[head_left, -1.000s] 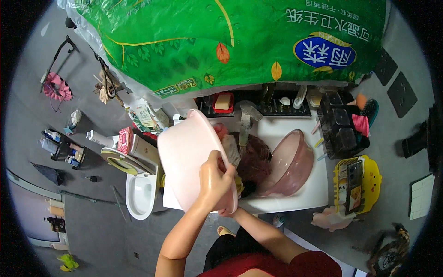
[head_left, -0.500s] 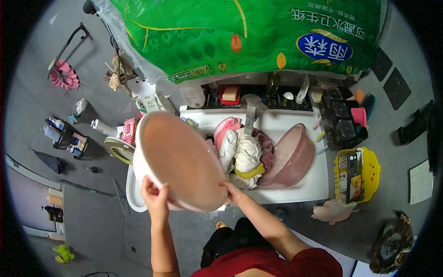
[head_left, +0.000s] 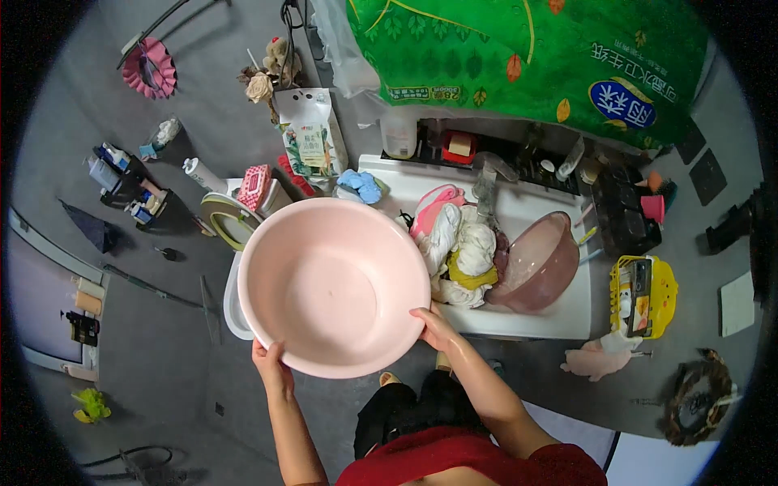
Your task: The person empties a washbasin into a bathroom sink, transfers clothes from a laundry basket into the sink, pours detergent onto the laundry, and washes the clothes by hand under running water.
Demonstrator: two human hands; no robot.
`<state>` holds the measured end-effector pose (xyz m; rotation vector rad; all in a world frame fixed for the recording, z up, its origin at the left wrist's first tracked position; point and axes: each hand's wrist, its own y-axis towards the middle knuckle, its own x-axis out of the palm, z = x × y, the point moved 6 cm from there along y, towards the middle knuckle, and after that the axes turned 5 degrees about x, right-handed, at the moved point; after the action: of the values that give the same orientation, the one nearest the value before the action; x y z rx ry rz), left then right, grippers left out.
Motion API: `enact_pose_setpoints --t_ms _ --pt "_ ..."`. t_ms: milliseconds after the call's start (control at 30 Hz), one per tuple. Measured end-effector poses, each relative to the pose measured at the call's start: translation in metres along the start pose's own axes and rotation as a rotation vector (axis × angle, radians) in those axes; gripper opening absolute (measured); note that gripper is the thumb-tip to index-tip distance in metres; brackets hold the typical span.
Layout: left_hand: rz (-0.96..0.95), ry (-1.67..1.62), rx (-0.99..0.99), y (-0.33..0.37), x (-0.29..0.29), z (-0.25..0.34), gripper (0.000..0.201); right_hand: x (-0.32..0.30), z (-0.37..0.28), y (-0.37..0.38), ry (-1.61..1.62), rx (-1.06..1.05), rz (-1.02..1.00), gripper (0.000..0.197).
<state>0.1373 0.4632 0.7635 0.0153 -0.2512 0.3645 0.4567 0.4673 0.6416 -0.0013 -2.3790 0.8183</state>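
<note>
Pink plastic washtub [head_left: 331,283], tilted moments ago, now faces up, apparently emptied, left hand [head_left: 274,369] and right hand [head_left: 435,326] gripping its rim; clothes [head_left: 470,248] lie heaped in the sink [head_left: 579,317].

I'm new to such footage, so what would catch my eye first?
A pale-pink basin dominates left of centre, its rim in the left hand and right hand. A green plastic package spans the upper right. In the white sink, a mauve basin tilts beside bundled cloths.
</note>
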Motion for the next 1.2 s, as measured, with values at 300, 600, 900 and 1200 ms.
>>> enact_pose_setpoints --t_ms 300,600,900,1200 --pt "0.106 -0.228 -0.056 0.006 -0.049 -0.008 0.047 -0.095 -0.133 -0.001 -1.112 -0.849 1.065 0.06" --pt "0.1 -0.161 0.022 -0.025 -0.039 0.021 0.048 -0.127 -0.129 0.092 -1.117 -0.349 1.009 0.083" --pt "0.217 -0.205 0.053 -0.053 -0.04 0.041 0.054 -0.055 -0.051 0.155 -1.158 0.159 0.477 0.058" --pt "0.267 -0.251 -0.057 -0.062 -0.002 0.047 0.053 -0.062 -0.05 0.091 -0.557 -0.098 0.12 0.06"
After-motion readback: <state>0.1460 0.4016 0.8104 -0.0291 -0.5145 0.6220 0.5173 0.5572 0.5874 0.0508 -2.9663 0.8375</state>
